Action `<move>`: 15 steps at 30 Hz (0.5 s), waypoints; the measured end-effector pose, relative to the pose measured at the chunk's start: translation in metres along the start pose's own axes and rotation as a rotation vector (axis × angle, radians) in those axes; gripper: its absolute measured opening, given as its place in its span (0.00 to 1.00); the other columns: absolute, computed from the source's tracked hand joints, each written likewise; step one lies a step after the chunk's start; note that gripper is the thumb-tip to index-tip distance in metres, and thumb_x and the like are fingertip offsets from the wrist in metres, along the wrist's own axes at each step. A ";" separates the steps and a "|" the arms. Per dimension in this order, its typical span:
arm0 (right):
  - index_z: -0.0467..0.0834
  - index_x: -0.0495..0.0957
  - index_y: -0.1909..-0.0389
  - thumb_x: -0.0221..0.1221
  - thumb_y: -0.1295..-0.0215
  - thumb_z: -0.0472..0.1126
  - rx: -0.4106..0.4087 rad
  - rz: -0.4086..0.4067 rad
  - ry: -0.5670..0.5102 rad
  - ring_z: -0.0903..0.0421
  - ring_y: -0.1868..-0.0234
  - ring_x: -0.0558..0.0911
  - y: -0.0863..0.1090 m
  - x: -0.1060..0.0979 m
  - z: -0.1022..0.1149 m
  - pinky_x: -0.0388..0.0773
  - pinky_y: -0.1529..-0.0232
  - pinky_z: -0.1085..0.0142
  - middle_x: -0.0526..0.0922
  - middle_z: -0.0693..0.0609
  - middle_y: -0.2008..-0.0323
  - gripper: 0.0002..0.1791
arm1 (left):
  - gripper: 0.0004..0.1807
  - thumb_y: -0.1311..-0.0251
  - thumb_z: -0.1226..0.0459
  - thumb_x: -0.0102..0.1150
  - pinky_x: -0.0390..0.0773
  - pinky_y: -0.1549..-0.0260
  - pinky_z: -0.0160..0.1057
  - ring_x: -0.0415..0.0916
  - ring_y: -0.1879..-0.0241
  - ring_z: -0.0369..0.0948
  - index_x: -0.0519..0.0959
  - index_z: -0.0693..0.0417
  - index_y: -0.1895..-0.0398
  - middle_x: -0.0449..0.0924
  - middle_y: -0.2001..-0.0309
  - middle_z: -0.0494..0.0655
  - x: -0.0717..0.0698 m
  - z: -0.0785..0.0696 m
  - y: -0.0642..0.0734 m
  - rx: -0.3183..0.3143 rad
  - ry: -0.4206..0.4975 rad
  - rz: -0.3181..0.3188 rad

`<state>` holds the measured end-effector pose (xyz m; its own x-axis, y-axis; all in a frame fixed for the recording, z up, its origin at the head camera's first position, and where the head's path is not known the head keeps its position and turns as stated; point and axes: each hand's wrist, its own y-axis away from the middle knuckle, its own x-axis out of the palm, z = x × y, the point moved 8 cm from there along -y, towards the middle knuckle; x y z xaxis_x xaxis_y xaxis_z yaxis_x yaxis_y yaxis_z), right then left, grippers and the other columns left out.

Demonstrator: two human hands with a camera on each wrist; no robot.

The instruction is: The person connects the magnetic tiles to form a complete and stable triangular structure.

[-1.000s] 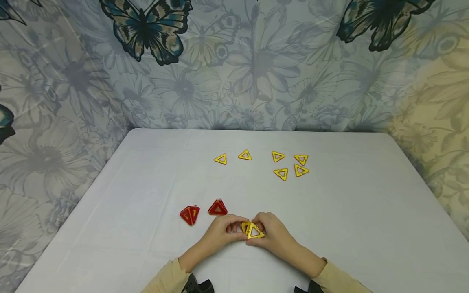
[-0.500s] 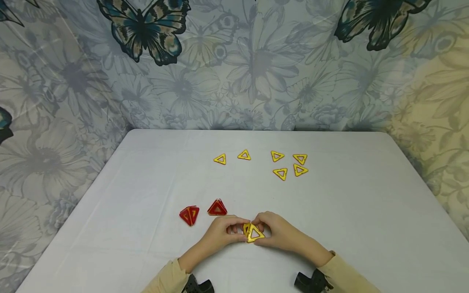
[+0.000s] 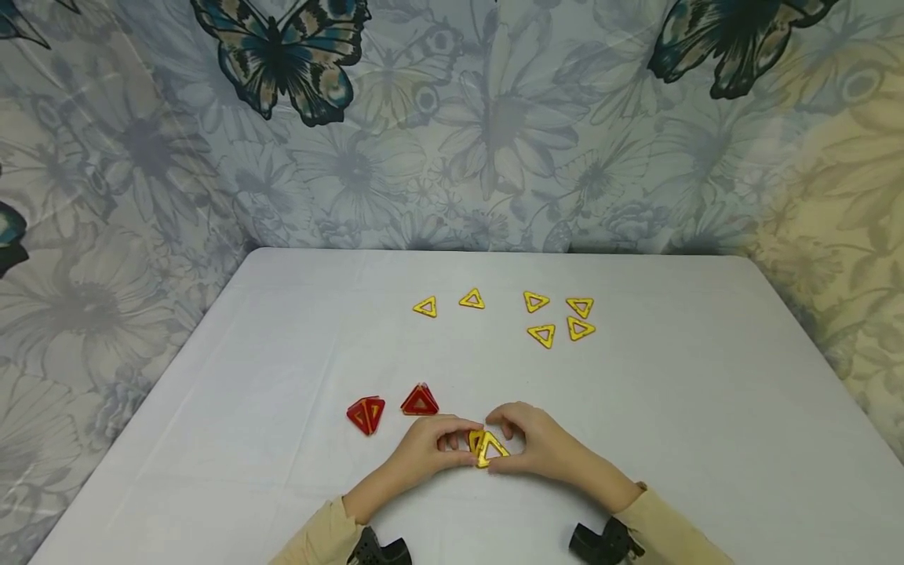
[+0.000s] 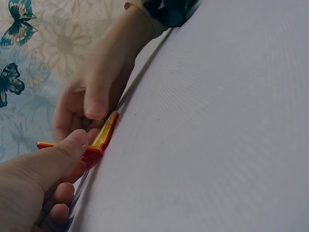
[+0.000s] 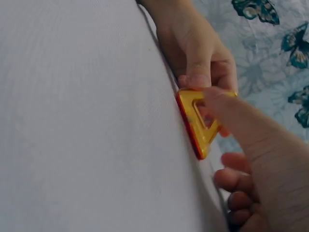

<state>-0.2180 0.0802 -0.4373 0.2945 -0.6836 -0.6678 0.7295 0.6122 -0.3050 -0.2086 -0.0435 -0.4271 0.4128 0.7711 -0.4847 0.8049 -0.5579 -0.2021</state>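
Note:
Two yellow triangle tiles [image 3: 484,457] with open centres stand joined edge to edge at an angle, close over the white table. My left hand [image 3: 432,443] pinches them from the left between thumb and fingers. On the other side my right hand [image 3: 540,441] is curved loosely, its thumb tip right at the lower corner and its index finger raised off the tiles. In the left wrist view the tiles [image 4: 107,133] show reddish edges. The right wrist view has one tile [image 5: 191,116] facing the camera, partly hidden by the right thumb [image 5: 231,111].
Two small red pyramids [image 3: 366,416] built of triangle tiles stand left of the hands. Several loose yellow triangle tiles [image 3: 542,336] lie flat farther back on the white table [image 3: 282,345]. Behind it is a wall covering [image 3: 494,141] with flowers and butterflies.
My right index finger has come away from the yellow tiles and the right hand has moved slightly right. The left hand keeps its pinch; the tiles have shifted slightly toward the near edge.

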 end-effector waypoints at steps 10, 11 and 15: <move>0.35 0.75 0.63 0.70 0.61 0.30 0.079 -0.507 0.044 0.59 0.78 0.64 0.001 -0.053 -0.044 0.61 0.77 0.72 0.72 0.50 0.74 0.20 | 0.21 0.55 0.60 0.67 0.67 0.80 0.29 0.63 0.78 0.30 0.79 0.56 0.56 0.73 0.74 0.38 0.003 0.025 0.004 -0.031 -0.008 0.002; 0.34 0.75 0.64 0.70 0.61 0.29 0.121 -0.547 0.068 0.59 0.78 0.63 0.002 -0.060 -0.050 0.60 0.77 0.72 0.72 0.49 0.75 0.20 | 0.21 0.55 0.60 0.67 0.67 0.79 0.29 0.63 0.78 0.30 0.79 0.55 0.55 0.73 0.74 0.37 0.003 0.025 0.004 -0.029 -0.006 0.003; 0.31 0.72 0.63 0.69 0.60 0.29 0.256 -0.594 0.178 0.58 0.78 0.61 0.002 -0.075 -0.069 0.58 0.77 0.70 0.70 0.46 0.75 0.21 | 0.21 0.55 0.58 0.66 0.67 0.78 0.28 0.64 0.78 0.30 0.79 0.52 0.54 0.74 0.73 0.36 0.004 0.027 0.003 -0.042 -0.007 0.014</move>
<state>-0.2811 0.1606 -0.4347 -0.2928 -0.7862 -0.5443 0.8661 0.0230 -0.4993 -0.2154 -0.0501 -0.4526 0.4213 0.7608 -0.4937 0.8160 -0.5555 -0.1597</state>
